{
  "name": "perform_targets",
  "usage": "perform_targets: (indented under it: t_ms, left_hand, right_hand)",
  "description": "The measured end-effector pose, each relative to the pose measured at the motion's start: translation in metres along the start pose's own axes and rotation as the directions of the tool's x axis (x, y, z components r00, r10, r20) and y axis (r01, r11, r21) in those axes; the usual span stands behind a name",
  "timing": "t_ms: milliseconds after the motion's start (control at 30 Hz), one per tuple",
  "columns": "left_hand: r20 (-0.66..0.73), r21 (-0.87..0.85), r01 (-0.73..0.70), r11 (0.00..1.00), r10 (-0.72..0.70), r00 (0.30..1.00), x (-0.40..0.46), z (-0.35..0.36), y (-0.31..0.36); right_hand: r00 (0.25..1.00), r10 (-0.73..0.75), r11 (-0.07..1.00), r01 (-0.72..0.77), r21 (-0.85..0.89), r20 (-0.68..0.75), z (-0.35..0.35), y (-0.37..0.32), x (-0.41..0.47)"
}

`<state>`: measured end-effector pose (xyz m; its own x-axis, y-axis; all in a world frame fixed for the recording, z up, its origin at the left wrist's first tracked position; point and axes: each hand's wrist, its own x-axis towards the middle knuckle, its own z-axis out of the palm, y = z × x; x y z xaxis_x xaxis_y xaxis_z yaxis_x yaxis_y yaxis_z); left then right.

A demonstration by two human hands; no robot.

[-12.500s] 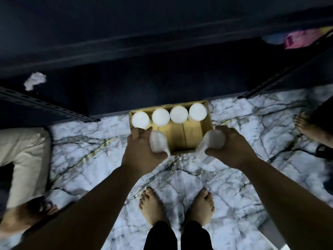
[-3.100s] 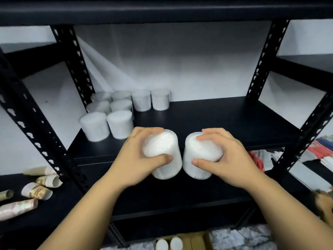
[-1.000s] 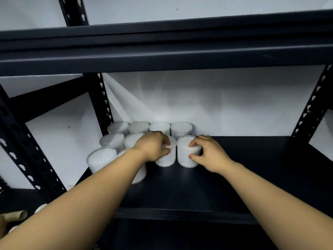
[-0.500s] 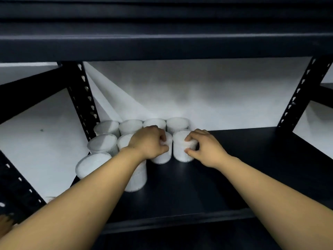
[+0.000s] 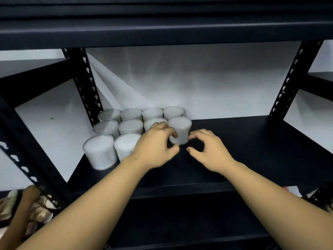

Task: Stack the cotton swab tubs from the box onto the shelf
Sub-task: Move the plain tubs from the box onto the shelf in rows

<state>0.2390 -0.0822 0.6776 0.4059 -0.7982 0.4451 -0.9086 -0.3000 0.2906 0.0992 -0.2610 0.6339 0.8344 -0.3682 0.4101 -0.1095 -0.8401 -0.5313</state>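
Note:
Several white cotton swab tubs [image 5: 130, 126] stand in rows at the back left of the black shelf [image 5: 243, 145]. The rightmost tub of the middle row [image 5: 180, 129] stands free on the board. Its left neighbour [image 5: 153, 122] is partly hidden behind my left hand [image 5: 155, 146]. That hand hovers just in front of the two tubs with loosely curled fingers and holds nothing. My right hand [image 5: 209, 150] is a little right of the tubs, fingers relaxed and apart, also holding nothing. The box is out of view.
The upper shelf board [image 5: 162, 31] hangs low overhead. Perforated black uprights stand at the left [image 5: 86, 91] and right [image 5: 292, 78]. At the lower left another person's hand [image 5: 28, 193] reaches among pale tubes [image 5: 39, 212] on a neighbouring shelf.
Both hands have let go of the two tubs, which now stand in the middle row, and have drawn back a short way towards me.

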Motion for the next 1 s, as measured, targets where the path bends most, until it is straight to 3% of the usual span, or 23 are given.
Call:
perform_targets:
  t_ms: [167, 467, 733, 1000]
  left_hand:
    - [-0.013, -0.042, -0.048, 0.998, 0.048, 0.999, -0.062, 0.020, 0.046]
    - [0.130, -0.045, 0.129, 0.991, -0.122, 0.984, -0.157, 0.073, 0.103]
    - [0.383, -0.007, 0.303, 0.953, -0.277, 0.881, -0.242, 0.114, 0.101]
    - [0.523, -0.045, 0.430, 0.902, -0.346, 0.779, -0.307, 0.181, 0.067]
  right_hand:
    - [0.998, -0.023, 0.997, 0.028, 0.068, -0.065, -0.014, 0.001, -0.076]
    - [0.999, 0.003, 0.990, -0.010, 0.144, 0.046, -0.003, 0.039, -0.192]
    - [0.946, 0.169, 0.967, -0.214, 0.140, 0.275, 0.032, 0.071, -0.272]
    - [0.880, 0.307, 0.925, -0.366, 0.103, 0.363, 0.096, 0.089, -0.323]
